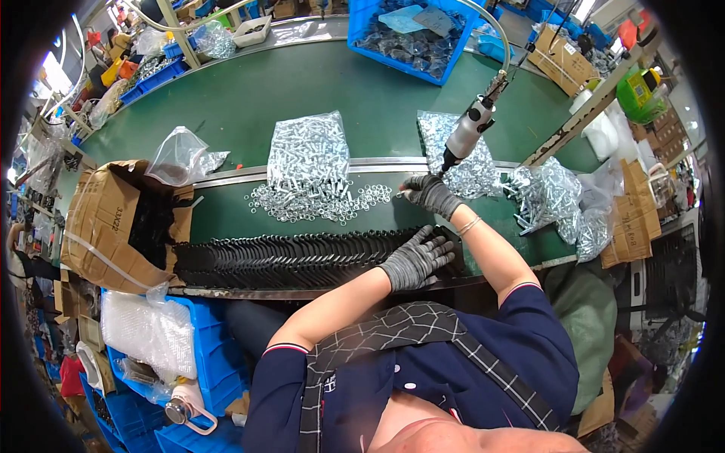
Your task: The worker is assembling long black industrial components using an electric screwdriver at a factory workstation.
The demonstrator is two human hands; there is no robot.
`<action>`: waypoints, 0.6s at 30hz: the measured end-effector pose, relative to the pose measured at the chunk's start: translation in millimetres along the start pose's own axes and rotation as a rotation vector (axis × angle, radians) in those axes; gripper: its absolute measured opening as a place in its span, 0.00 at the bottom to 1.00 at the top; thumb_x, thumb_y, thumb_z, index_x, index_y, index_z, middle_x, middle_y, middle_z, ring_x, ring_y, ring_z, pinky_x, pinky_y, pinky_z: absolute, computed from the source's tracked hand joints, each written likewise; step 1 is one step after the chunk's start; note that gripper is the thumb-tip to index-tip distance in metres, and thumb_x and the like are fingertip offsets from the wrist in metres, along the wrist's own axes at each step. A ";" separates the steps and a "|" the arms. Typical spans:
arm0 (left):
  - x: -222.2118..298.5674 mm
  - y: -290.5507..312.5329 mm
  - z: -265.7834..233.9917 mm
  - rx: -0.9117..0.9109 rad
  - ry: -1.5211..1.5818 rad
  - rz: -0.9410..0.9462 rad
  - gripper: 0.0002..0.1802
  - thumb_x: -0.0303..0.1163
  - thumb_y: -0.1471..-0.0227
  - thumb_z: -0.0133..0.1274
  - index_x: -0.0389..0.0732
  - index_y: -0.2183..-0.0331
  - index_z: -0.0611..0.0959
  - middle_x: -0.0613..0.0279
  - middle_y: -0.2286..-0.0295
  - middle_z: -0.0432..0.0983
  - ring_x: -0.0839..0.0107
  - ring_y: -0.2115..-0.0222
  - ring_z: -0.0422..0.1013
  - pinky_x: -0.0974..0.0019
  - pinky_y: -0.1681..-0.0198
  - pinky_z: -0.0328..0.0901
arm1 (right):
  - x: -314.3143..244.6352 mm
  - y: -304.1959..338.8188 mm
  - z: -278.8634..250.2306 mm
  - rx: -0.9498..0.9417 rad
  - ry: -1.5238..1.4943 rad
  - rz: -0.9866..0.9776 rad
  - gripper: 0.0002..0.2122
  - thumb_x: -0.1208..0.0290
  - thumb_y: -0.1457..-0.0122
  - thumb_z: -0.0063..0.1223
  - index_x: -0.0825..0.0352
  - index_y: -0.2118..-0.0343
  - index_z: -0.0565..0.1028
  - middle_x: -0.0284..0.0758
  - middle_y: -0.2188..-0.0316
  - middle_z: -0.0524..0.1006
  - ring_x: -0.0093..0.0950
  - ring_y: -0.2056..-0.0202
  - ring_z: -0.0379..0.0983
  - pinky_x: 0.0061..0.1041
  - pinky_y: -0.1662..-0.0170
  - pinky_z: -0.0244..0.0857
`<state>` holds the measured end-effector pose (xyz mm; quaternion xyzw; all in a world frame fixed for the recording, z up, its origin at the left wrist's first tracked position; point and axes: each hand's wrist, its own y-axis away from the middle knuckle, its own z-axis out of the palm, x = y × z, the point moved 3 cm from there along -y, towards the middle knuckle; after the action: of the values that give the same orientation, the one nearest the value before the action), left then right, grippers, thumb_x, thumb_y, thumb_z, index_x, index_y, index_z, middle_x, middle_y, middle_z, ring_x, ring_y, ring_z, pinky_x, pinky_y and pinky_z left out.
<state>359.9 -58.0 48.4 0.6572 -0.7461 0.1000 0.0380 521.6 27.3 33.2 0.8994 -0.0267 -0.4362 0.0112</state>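
A long row of black parts (302,257), set close side by side, runs along the near edge of the green table. On the right end of that row my left hand (418,260) lies in a grey striped glove, fingers spread. My right hand (434,198), also gloved, is farther off beside a scatter of metal washers (374,195). Its fingertips are closed together; anything between them is too small to make out. Just above this hand hangs an air screwdriver (470,132), tip down. A pile of small screws (313,196) spills out of a clear bag (310,143).
Another bag of hardware (461,162) lies behind the screwdriver, with more bags (547,192) to the right. A cardboard box (113,226) stands at the left end. A blue bin (408,41) is at the back. A metal strip (249,175) crosses the table.
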 end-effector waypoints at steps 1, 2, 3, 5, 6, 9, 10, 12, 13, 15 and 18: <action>1.6 -0.2 0.0 -0.012 -0.011 -0.019 0.38 0.49 0.50 0.51 0.47 0.40 0.64 0.57 0.39 0.57 0.61 0.37 0.54 0.43 0.34 0.37 | -5.9 3.0 -1.1 -0.002 0.000 0.006 0.11 0.65 0.45 0.51 0.67 0.64 0.78 0.41 0.70 0.80 0.32 0.66 0.78 0.30 0.59 0.71; 3.2 -0.3 0.0 -0.026 -0.024 -0.038 0.39 0.49 0.50 0.52 0.47 0.39 0.64 0.56 0.39 0.57 0.61 0.37 0.53 0.44 0.34 0.37 | -13.4 4.4 -1.3 -0.028 0.173 -0.036 0.11 0.67 0.45 0.50 0.66 0.64 0.78 0.41 0.69 0.81 0.33 0.65 0.78 0.31 0.58 0.71; 4.9 -0.1 1.1 -0.041 -0.036 -0.057 0.39 0.50 0.51 0.52 0.47 0.39 0.63 0.56 0.39 0.57 0.60 0.37 0.53 0.44 0.34 0.37 | -21.3 5.0 -0.8 -0.053 0.345 -0.079 0.10 0.68 0.44 0.49 0.66 0.63 0.79 0.40 0.68 0.81 0.35 0.63 0.78 0.33 0.57 0.71; 6.7 0.2 6.0 -0.006 -0.048 -0.054 0.39 0.50 0.51 0.52 0.47 0.39 0.64 0.56 0.39 0.58 0.60 0.38 0.54 0.44 0.34 0.37 | -35.3 2.6 -0.3 -0.073 0.517 -0.121 0.10 0.70 0.44 0.48 0.66 0.63 0.79 0.40 0.66 0.81 0.36 0.61 0.78 0.34 0.55 0.71; 8.7 0.3 7.3 0.029 -0.060 -0.054 0.39 0.50 0.51 0.52 0.47 0.40 0.64 0.55 0.39 0.58 0.60 0.38 0.54 0.44 0.34 0.38 | -39.3 2.1 2.1 -0.117 0.679 -0.139 0.10 0.70 0.44 0.48 0.65 0.62 0.79 0.40 0.65 0.81 0.37 0.60 0.78 0.35 0.55 0.70; 7.6 -1.4 8.0 0.058 -0.055 -0.031 0.39 0.50 0.52 0.53 0.46 0.40 0.65 0.54 0.40 0.59 0.60 0.38 0.55 0.45 0.34 0.38 | -36.3 -7.7 15.0 -0.202 0.995 -0.159 0.11 0.71 0.44 0.48 0.63 0.60 0.80 0.42 0.63 0.81 0.39 0.58 0.77 0.38 0.53 0.70; 6.8 -3.0 5.2 0.058 -0.039 -0.008 0.39 0.50 0.52 0.52 0.45 0.41 0.66 0.54 0.40 0.59 0.59 0.38 0.55 0.45 0.34 0.39 | -19.5 -19.5 22.2 -0.185 1.012 -0.094 0.11 0.67 0.45 0.50 0.63 0.62 0.80 0.42 0.65 0.81 0.41 0.62 0.78 0.38 0.56 0.71; 10.9 -6.2 2.2 0.050 -0.012 0.034 0.39 0.50 0.51 0.52 0.44 0.41 0.66 0.54 0.40 0.60 0.59 0.39 0.56 0.46 0.34 0.39 | -8.2 -32.8 25.4 -0.168 1.022 -0.005 0.11 0.64 0.45 0.52 0.62 0.63 0.81 0.43 0.67 0.81 0.42 0.65 0.78 0.37 0.59 0.72; 12.0 -7.0 0.8 0.048 -0.019 -0.004 0.38 0.49 0.51 0.52 0.43 0.42 0.67 0.54 0.41 0.60 0.59 0.39 0.56 0.47 0.34 0.40 | -6.8 -38.3 29.2 -0.256 1.039 -0.014 0.11 0.64 0.46 0.52 0.61 0.64 0.81 0.43 0.67 0.81 0.42 0.66 0.78 0.37 0.60 0.72; 16.5 -9.9 0.1 0.044 -0.036 -0.070 0.35 0.47 0.50 0.53 0.41 0.43 0.69 0.54 0.41 0.62 0.59 0.39 0.56 0.49 0.33 0.41 | -4.1 -34.0 29.3 -0.339 1.046 0.002 0.11 0.63 0.47 0.52 0.60 0.65 0.81 0.43 0.67 0.81 0.43 0.67 0.78 0.37 0.61 0.72; 17.2 -9.2 9.9 0.039 -0.054 -0.038 0.37 0.49 0.50 0.51 0.41 0.42 0.68 0.53 0.41 0.61 0.58 0.39 0.56 0.51 0.34 0.43 | -14.9 -28.2 18.7 -0.306 1.066 -0.029 0.10 0.63 0.48 0.52 0.61 0.66 0.80 0.43 0.69 0.80 0.41 0.68 0.78 0.38 0.62 0.71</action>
<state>367.4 -77.8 42.8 0.6744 -0.7320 0.0962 0.0069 498.7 56.3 32.1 0.9840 0.0589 0.0805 0.1475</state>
